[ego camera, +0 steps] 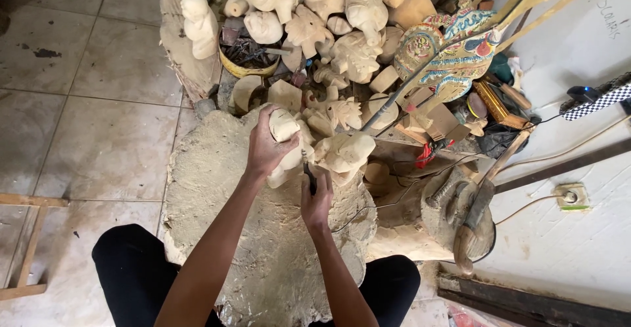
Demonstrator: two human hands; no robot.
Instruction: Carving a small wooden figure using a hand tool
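A pale wooden figure point(284, 144) is held tight by the left hand point(265, 148). A small dark knife point(309, 177) is gripped by the right hand point(316, 203), just beside it. The left hand's fingers could be cut if the knife slips.

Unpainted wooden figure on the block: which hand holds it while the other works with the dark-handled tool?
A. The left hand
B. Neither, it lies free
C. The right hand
A: the left hand wraps around the unpainted wooden figure on the wooden block, while the right hand holds the dark-handled tool against it.
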